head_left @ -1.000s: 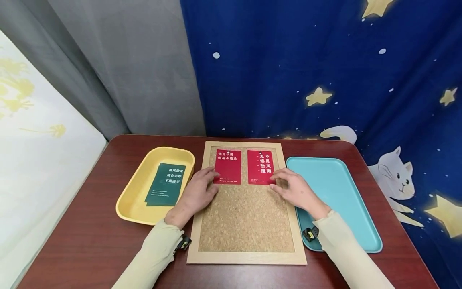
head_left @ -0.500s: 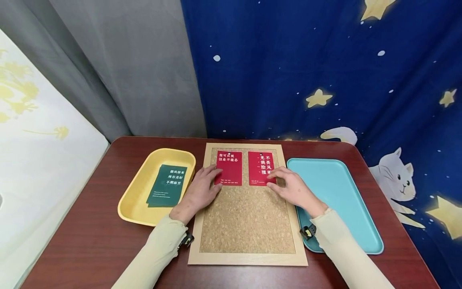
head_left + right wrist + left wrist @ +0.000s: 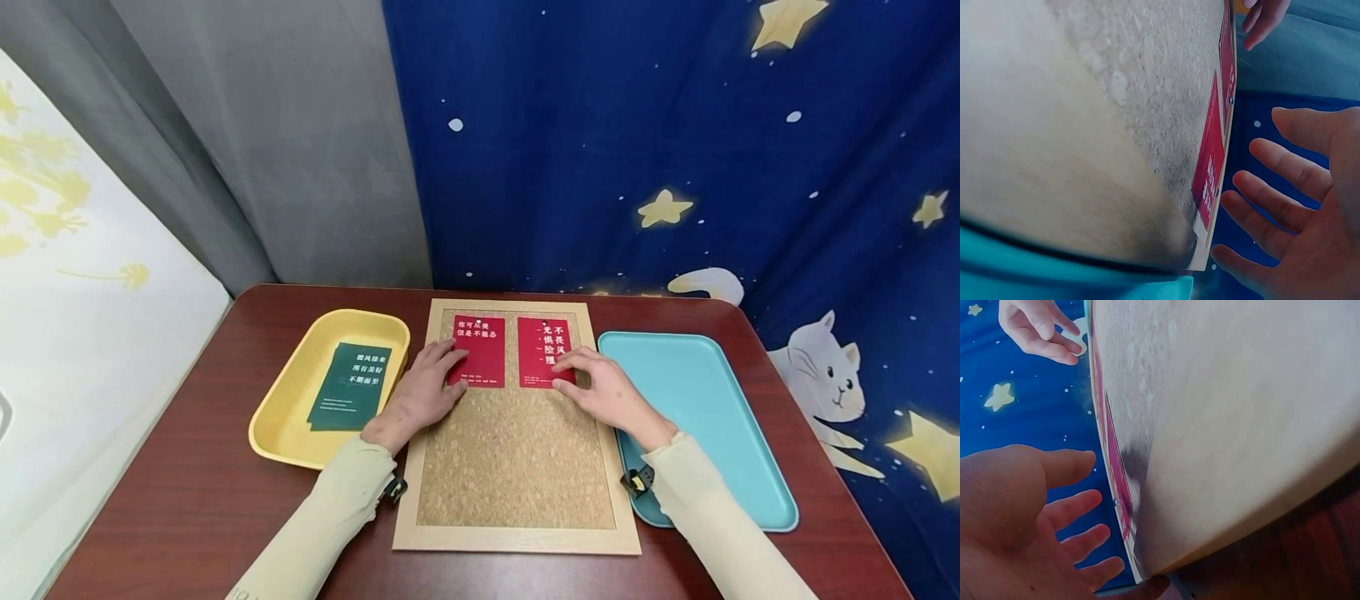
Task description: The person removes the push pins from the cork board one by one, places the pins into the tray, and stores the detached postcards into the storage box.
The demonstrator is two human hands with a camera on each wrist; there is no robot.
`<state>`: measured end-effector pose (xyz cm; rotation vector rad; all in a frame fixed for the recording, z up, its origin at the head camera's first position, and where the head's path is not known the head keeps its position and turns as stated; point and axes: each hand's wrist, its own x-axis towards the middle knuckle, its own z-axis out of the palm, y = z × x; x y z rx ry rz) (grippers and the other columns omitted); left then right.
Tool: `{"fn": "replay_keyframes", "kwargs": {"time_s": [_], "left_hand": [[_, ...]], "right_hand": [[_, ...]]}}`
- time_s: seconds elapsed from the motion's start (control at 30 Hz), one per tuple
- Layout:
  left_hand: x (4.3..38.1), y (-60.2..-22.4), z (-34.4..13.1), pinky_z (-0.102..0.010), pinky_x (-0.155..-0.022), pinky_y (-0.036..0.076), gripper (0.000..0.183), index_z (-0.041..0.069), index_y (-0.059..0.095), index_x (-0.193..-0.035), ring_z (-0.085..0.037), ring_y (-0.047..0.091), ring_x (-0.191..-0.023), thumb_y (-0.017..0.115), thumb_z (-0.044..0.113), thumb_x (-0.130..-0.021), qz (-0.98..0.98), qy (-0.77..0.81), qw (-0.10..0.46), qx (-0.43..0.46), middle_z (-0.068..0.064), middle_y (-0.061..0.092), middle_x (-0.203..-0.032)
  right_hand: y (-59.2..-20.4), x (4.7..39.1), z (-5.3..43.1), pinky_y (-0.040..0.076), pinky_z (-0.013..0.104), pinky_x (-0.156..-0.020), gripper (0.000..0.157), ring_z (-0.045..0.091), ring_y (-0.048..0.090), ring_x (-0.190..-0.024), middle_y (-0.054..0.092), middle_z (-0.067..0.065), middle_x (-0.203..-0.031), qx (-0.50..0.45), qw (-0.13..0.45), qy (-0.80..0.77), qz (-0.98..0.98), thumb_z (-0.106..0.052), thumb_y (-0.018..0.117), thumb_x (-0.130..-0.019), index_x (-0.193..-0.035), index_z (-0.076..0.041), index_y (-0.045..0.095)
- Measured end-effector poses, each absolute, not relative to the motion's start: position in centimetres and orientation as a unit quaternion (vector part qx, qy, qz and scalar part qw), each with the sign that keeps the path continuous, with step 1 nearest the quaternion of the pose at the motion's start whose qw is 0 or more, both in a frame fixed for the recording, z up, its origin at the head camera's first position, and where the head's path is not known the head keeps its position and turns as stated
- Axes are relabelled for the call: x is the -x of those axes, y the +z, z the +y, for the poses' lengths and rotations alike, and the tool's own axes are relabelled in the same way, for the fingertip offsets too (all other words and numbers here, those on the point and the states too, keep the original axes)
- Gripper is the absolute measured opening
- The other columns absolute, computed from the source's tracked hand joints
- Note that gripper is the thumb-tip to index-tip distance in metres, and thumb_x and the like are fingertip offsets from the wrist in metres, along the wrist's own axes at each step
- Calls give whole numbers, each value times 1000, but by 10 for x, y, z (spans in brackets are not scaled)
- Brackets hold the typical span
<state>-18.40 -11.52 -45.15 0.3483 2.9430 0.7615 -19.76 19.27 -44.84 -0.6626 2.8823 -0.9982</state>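
Two red cards with white lettering lie side by side on the upper part of a wood-framed cork board (image 3: 517, 458). A small pin head shows at the top of the left red card (image 3: 480, 354) and of the right red card (image 3: 534, 354). My left hand (image 3: 423, 390) hovers by the left card's outer edge, fingers loosely bent. Over the lower right corner of the other card is my right hand (image 3: 611, 396). Both wrist views show relaxed, spread fingers, with the left fingers (image 3: 1082, 544) and right fingers (image 3: 1266, 212) apart from the board and holding nothing.
To the left, a yellow tray (image 3: 281, 421) holds dark green cards (image 3: 351, 387) with white lettering. A turquoise tray (image 3: 708, 408) lies along the board's right side. The reddish-brown table (image 3: 187, 467) backs onto grey and blue curtains.
My right hand has shifted slightly left over the right card. The left hand has edged a little right and away from me. The head view has drifted slightly; cards and board stay put.
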Motion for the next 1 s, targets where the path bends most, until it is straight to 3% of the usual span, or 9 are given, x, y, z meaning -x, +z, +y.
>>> {"fn": "replay_keyframes", "kwargs": {"time_s": [0.17, 0.33, 0.67, 1.0], "left_hand": [[189, -454, -114, -59, -123, 37, 60, 14, 48, -156, -43, 26, -159, 66, 29, -101, 962, 244, 54, -108, -15, 35, -169], [193, -454, -113, -61, -123, 37, 62, 15, 46, -158, -47, 23, -159, 65, 30, -102, 964, 233, 69, -106, -14, 33, -170], [201, -454, -110, -67, -121, 35, 65, 20, 41, -161, -45, 19, -161, 64, 32, -101, 969, 210, 84, -99, -11, 30, -172], [202, -453, -112, -68, -122, 33, 61, 20, 44, -160, -45, 16, -161, 62, 34, -103, 972, 190, 97, -99, -11, 30, -172]], "right_hand": [[-449, 198, 191, 54, 50, -101, 28, 27, 64, -116, 70, 5, -125, 214, 9, -323, 922, -24, 75, -97, -121, -9, 75], [-451, 199, 189, 53, 51, -105, 27, 29, 64, -121, 69, 6, -128, 212, 14, -328, 920, -24, 74, -98, -119, -9, 76], [-453, 200, 184, 54, 47, -101, 26, 25, 64, -115, 69, 3, -123, 212, 22, -340, 916, -25, 74, -98, -121, -11, 75], [-451, 203, 178, 52, 48, -108, 26, 26, 65, -120, 70, 4, -125, 213, 27, -344, 914, -25, 74, -98, -120, -12, 76]]}}
